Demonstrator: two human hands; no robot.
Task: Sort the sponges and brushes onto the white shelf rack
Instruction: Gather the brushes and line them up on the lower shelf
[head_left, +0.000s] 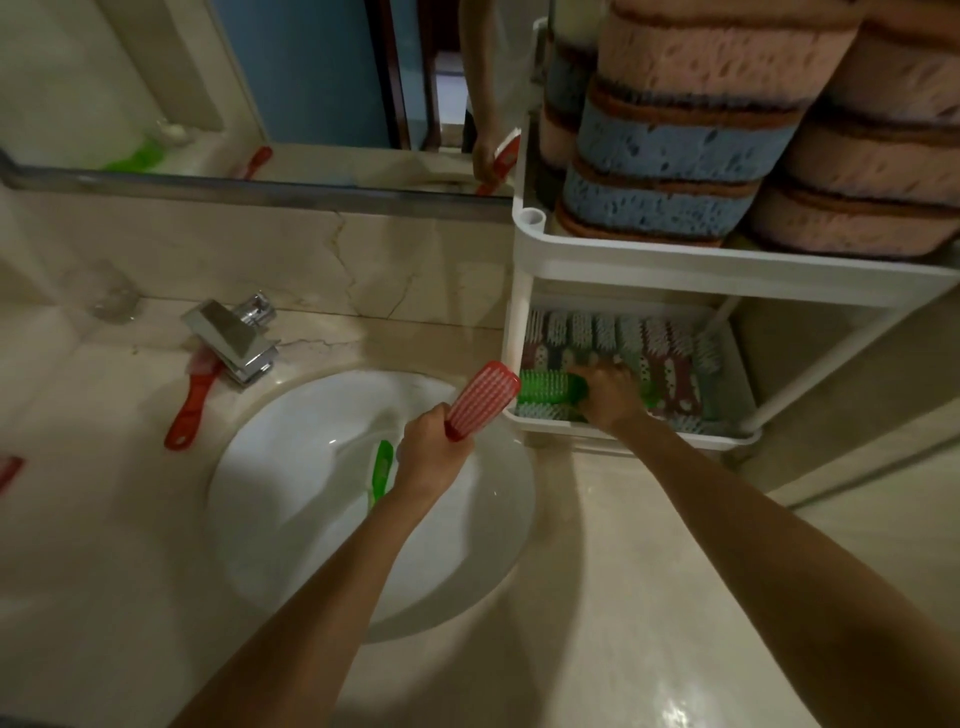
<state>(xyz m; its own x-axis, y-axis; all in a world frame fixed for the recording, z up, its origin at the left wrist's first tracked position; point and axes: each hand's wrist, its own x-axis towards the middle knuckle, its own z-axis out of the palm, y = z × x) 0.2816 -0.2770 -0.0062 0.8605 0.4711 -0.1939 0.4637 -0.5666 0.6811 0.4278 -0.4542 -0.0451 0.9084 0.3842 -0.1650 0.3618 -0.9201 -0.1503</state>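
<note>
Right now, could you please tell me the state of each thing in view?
Red brush, held over the sink in the left grip.
Green brush, held by the right grip inside the lower tray.
Second red brush, lying on the counter beside the tap.
Second green brush, lying in the sink.
Sponges, stacked on the top shelf.
Tap, no water running.

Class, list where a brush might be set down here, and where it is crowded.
Free: beige stone counter right of the round white basin, before the white plastic shelf rack; and left of the basin, below the red-handled brush. Crowded: top tier, packed with pink and blue sponges; lower tray, lined with brushes, where the right hand grips a green brush.
</note>
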